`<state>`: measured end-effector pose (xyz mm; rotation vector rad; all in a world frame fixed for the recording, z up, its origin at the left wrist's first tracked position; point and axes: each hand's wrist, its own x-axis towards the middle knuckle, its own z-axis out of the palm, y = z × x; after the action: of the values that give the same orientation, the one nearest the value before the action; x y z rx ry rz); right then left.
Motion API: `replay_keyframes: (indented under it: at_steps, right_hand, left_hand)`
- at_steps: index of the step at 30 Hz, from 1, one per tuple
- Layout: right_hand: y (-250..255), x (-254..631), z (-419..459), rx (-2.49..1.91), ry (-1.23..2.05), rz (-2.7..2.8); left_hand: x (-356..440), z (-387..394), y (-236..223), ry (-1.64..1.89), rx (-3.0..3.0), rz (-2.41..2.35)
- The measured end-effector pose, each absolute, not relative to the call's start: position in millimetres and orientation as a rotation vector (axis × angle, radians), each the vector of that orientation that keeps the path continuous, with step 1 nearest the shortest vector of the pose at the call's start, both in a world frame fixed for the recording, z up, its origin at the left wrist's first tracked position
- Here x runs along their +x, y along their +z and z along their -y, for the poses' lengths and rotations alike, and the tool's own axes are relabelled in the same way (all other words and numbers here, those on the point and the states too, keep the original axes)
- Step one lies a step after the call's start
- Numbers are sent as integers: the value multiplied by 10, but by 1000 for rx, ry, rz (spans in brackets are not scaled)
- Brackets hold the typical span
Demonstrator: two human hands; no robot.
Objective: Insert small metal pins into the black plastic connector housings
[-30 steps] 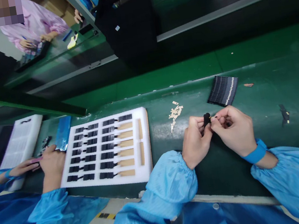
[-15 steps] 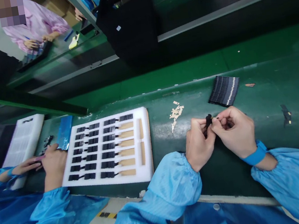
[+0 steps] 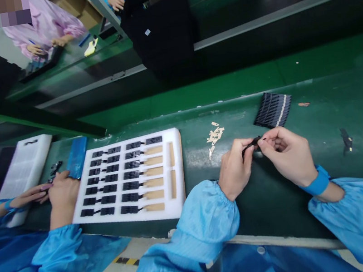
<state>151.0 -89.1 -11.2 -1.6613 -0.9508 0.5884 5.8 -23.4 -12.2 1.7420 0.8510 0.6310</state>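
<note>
Between my two hands is a small dark strip-like part [image 3: 254, 143], held a little above the green bench. My left hand [image 3: 234, 166] pinches its left end between thumb and fingers. At its right end, the fingertips of my right hand [image 3: 289, 153] are closed together; they hide that end. Just beyond my right hand lies a row of black slatted pieces [image 3: 272, 110] with a pale stripe across them. A loose pile of small cream tabs [image 3: 215, 135] is on the bench beyond my left hand. Farther right lies another small black part [image 3: 347, 142] with shiny gold spots.
A white foam tray [image 3: 180, 177] holding rows of black parts sits to my left. Past it, a co-worker's hands [image 3: 62, 198] work beside a blue packet [image 3: 77, 158]. A green beam [image 3: 62, 122] slopes over the bench; a black box [image 3: 164, 28] hangs behind.
The dark part has turned from upright to nearly level, showing more of its length. My left hand has shifted slightly left, leaving a wider gap between my hands.
</note>
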Motion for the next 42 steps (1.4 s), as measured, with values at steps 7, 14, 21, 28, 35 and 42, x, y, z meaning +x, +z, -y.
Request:
replay_keyframes:
  at_steps: [7, 14, 21, 28, 35, 42]
  right_hand:
    - [-107, 1561, 886, -1675, 490, 1046]
    - [-59, 1599, 845, -1501, 747, 827]
    - [-30, 1590, 851, -1488, 848, 841]
    - [-104, 1597, 866, -1517, 870, 816]
    - [-73, 1658, 884, -1421, 948, 825]
    - [-6, 1656, 925, -1198, 1148, 921]
  left_hand:
    - [102, 189, -131, 535, 1484, -786]
    - [139, 122, -53, 470, 998, -628]
    - [122, 117, -83, 462, 981, -628]
    - [128, 140, -97, 480, 1055, -633]
    - [72, 66, -51, 437, 993, -506]
    - [29, 44, -8, 316, 755, -421]
